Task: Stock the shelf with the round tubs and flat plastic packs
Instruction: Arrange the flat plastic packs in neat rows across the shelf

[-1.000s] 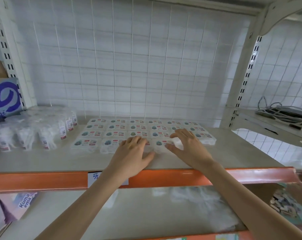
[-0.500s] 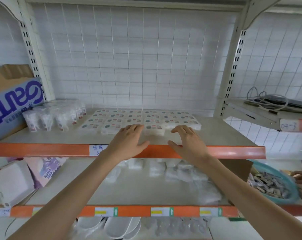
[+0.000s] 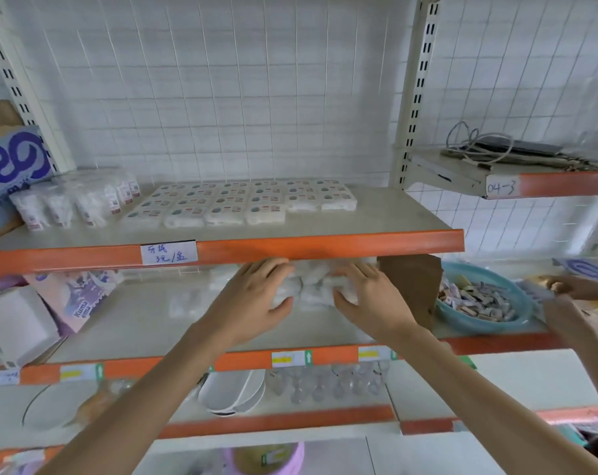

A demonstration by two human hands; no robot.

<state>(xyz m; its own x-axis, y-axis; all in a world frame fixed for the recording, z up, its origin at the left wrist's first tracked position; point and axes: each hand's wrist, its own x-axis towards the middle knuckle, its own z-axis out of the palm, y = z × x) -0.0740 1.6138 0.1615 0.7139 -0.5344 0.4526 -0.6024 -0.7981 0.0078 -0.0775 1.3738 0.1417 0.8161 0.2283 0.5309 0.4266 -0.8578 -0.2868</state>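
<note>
On the upper shelf (image 3: pixel 325 228) lie rows of flat plastic packs (image 3: pixel 235 202) with green and red labels. To their left stand clear round tubs (image 3: pixel 74 204) of white contents. One shelf lower, a pile of white packs in clear wrap (image 3: pixel 311 286) sits under the orange rail. My left hand (image 3: pixel 253 299) grips the pile's left side and my right hand (image 3: pixel 369 296) grips its right side. The far part of the pile is hidden behind the rail.
A brown cardboard box (image 3: pixel 414 286) stands right of the pile, then a teal basin (image 3: pixel 479 303) of small items. Another person's hands (image 3: pixel 571 296) work at the far right. White and purple boxes (image 3: pixel 50 303) sit at the left. Cables (image 3: pixel 482 149) lie on the right shelf.
Both hands dropped from the flat packs on the upper shelf to the lower shelf and took hold of the white wrapped pile. The view tilted downward.
</note>
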